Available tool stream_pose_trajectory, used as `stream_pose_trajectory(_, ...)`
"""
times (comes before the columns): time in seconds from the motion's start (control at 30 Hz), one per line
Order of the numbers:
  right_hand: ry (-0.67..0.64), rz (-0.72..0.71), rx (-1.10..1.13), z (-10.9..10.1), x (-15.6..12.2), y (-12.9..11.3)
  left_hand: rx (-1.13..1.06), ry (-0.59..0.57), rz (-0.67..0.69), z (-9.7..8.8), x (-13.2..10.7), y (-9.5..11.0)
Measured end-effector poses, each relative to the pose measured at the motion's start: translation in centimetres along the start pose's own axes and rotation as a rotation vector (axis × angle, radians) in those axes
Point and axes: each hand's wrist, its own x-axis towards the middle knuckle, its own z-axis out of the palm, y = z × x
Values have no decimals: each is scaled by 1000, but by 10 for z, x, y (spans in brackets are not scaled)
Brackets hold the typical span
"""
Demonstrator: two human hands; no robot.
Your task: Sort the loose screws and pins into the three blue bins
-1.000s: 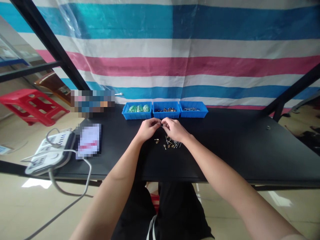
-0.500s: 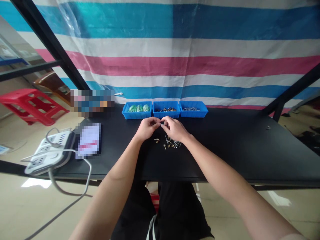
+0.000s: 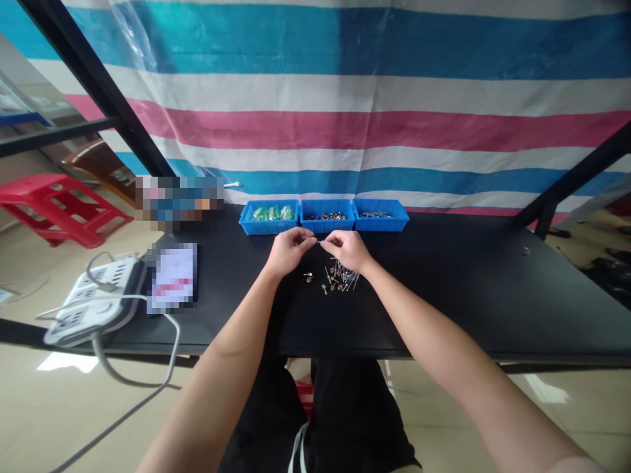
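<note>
My left hand [image 3: 288, 251] and my right hand [image 3: 349, 249] meet over the black table [image 3: 444, 295], fingertips pinched together on a small metal part [image 3: 319, 243] held between them. Just below the hands lies a loose pile of small brass pieces and thin metal pins [image 3: 338, 277]. Behind the hands stand three blue bins: the left bin [image 3: 269, 217] holds green pieces, the middle bin [image 3: 328, 215] brass parts, the right bin [image 3: 380, 215] grey metal parts.
A white power strip [image 3: 91, 299] with a cable sits at the table's left edge, beside a blurred card [image 3: 173, 276]. A red stool [image 3: 54, 207] stands on the floor at left. A striped tarp hangs behind. Black frame posts rise on both sides.
My right hand has shifted slightly right and back, uncovering more of the pin pile. Both hands stay pinched together on the small part.
</note>
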Motion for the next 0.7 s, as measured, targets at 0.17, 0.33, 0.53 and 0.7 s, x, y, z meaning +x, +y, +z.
stream_pose_trajectory(0.17,84,154,281,-7,8,13,47,112,10,-2,3,-7)
stream_pose_trajectory(0.33,416,314,546,-26,20,27,66,159,-14,-3,5,-12)
stream_pose_trajectory(0.53,665,471,728,-47,27,43,88,145,-6,-3,4,-9)
stream_pose_trajectory(0.7,708,517,794,-52,27,43,101,136,-10,-3,4,-10)
